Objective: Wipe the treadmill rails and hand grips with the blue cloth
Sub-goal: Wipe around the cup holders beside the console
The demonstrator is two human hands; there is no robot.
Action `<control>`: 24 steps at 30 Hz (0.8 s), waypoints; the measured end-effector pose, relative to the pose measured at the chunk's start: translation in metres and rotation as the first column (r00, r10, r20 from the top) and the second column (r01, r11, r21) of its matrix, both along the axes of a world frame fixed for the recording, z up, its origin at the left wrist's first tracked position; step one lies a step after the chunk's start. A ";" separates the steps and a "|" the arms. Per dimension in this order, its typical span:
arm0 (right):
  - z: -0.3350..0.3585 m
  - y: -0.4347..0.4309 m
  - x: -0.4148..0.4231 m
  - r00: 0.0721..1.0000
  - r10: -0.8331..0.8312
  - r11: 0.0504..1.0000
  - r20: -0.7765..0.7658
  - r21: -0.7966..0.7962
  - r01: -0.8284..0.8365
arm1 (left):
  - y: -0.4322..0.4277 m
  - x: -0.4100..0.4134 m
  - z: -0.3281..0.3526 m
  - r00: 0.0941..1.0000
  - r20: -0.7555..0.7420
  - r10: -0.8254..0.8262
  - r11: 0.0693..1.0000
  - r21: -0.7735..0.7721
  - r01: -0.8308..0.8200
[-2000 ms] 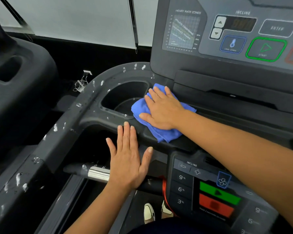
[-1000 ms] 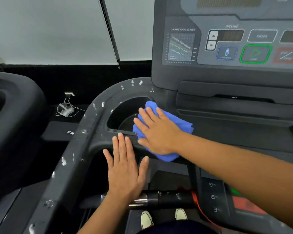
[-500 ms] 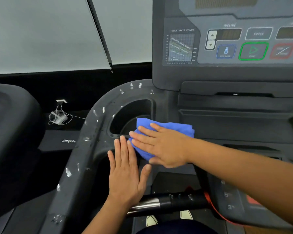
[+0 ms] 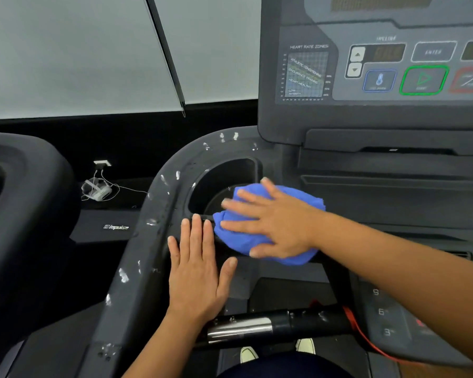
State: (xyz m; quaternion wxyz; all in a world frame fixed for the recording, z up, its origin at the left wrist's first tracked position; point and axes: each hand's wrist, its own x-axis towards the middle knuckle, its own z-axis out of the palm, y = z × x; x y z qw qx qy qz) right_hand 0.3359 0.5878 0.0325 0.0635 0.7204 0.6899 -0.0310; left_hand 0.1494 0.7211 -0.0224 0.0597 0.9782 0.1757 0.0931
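Cloth (image 4: 235, 238): blue, bunched, lying on the treadmill's dark shelf at the near right rim of the cup holder (image 4: 224, 175); its left edge overlaps that rim.

Right hand (image 4: 273, 225): flat on top of the cloth, fingers straight and spread, pointing left, pressing it down. Not curled round it. Fingertips blurred.

Left hand (image 4: 197, 271): flat, palm down, fingers straight and together, thumb out to the right. It rests on the shelf just below the cup holder, holding nothing. Its fingertips lie just beside the cloth's left edge; contact with the cloth cannot be told.

Rail (image 4: 148, 241): dark, curving from the lower left up round the cup holder to the console (image 4: 366, 77); white spots scattered along it.

Grip bar (image 4: 241, 327): horizontal, black with a chrome section, below the left wrist; a few white specks on it.

Console: heart rate chart at its left, green-ringed button (image 4: 423, 79) to the right.

Red strap (image 4: 361, 334) hangs at the bar's right end. Two light shoe tips (image 4: 247, 354) show at the bottom edge.
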 end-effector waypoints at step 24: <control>0.005 -0.020 0.021 0.930 -0.361 0.933 -0.077 -0.035 0.359 | 0.009 0.003 -0.002 0.997 -0.064 0.040 0.994 0.104 -0.033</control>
